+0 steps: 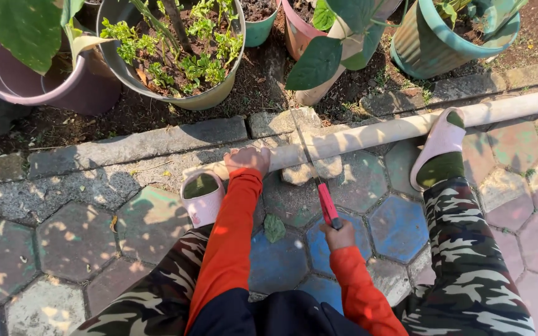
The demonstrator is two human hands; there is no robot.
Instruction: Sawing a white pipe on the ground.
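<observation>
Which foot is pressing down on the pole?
The right slipper: its toe rests on top of the pole. The left slipper sits on the paving just below the pole's end, beside the left hand that grips it.

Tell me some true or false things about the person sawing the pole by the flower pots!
1. The left hand presses down on the pale pole. True.
2. The right hand holds a hammer. False: it grips a hand saw with a red handle.
3. The pole rests on a stone block. True.
4. Both feet are bare. False: they wear pink slippers over green socks.
5. The pots stand on the paving. False: they stand on soil behind the kerb.
</observation>
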